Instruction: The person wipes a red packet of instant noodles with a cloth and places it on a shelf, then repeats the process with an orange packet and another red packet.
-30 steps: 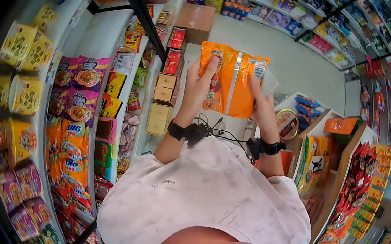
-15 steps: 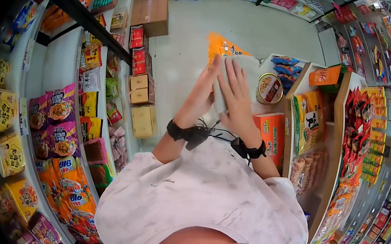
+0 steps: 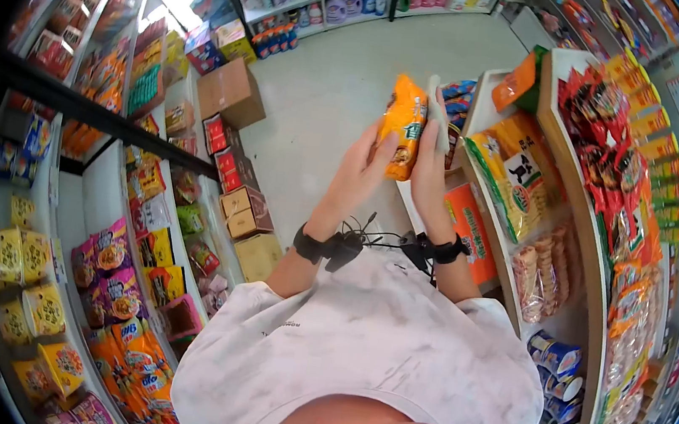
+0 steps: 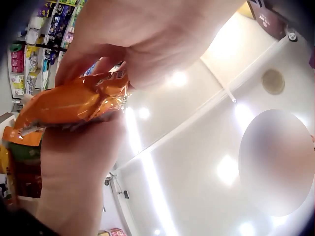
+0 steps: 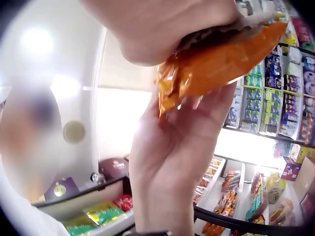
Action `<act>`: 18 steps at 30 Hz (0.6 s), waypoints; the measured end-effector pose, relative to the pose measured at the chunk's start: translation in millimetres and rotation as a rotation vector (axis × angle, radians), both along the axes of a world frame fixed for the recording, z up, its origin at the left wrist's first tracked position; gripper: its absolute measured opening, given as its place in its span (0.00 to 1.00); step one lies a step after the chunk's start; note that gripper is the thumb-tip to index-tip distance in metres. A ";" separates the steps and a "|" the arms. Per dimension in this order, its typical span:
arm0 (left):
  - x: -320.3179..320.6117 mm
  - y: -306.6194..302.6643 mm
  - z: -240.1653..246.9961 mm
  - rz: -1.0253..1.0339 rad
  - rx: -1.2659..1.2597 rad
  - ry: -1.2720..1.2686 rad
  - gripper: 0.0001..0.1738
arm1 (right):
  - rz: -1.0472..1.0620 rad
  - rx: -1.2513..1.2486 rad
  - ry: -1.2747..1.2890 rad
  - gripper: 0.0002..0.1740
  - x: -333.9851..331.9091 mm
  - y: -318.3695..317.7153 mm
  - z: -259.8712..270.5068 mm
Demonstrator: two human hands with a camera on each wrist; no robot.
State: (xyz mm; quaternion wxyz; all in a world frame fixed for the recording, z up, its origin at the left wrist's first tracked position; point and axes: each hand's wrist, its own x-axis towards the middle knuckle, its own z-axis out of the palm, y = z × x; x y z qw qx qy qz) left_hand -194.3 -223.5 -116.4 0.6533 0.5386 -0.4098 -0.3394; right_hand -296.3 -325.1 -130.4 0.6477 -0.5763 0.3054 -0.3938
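My left hand [image 3: 364,171] and right hand [image 3: 429,170] both pinch the orange packet [image 3: 405,127], thumbs curled over it: picked up, I judge, not yet set on the rack [image 3: 589,268] beside my grip.

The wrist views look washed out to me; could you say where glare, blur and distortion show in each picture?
Head view: strong fisheye bends the shelves, a black vignette rings the edge, and a patch at top left is blown out; the packet is fairly sharp. Left wrist view: ceiling lights flare white, and the packet's edges are soft. Right wrist view: glare fills the left side, and the packet is slightly soft.
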 end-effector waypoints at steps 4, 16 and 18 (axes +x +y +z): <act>-34.0 -19.9 3.7 0.056 -0.013 0.116 0.26 | 0.124 0.482 -0.278 0.29 -65.1 -28.4 8.7; -79.3 -40.4 -26.0 -0.301 0.089 0.601 0.23 | -0.250 -0.047 0.122 0.21 -172.7 -35.1 -17.6; -91.2 -43.5 -13.5 -0.227 0.102 0.468 0.24 | -0.254 -0.057 0.082 0.22 -178.8 -31.1 -20.8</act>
